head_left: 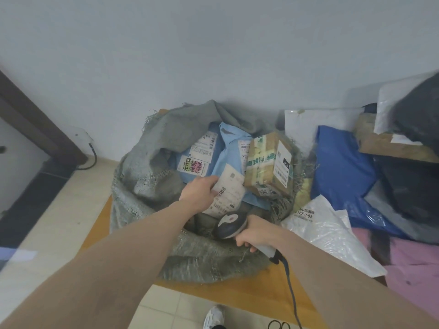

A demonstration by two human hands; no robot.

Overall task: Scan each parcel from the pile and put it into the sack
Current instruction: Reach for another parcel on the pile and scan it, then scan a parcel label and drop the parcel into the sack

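Nearest to me, at the bottom edge of the view, I see a white shoe (213, 317) on the pale tiled floor (59, 222), and beside it a pair of black scissors (279, 325), only partly visible. A dark cable (291, 288) goes up from there to the barcode scanner (231, 223). My right hand (253, 232) grips the grey handle of this scanner; its fingers are curled closed around the handle, and the dark head with the white window points toward the sack.

The grey woven sack (147, 176) stands open on a flat brown cardboard sheet (237, 293) which lies on the floor, close to the wall. My left hand (202, 192) reaches into the mouth of the sack and holds a parcel with a white shipping label (228, 193); the fingers are bent over the left edge of the label, near the barcode. The parcel is inside the sack opening, just above the scanner head.

Deeper in the sack lie light blue mailer bags (225, 148) with white labels, and at the right side a brown cardboard box (268, 162) with green and white tape, which leans against the sack rim.

To the right of the sack is the pile: a white plastic mailer (330, 236), a dark blue bag (342, 172), a pink parcel (413, 269), black bags (413, 176), and farther back more white mailers and a brown box. Behind everything is a plain white wall (213, 43).
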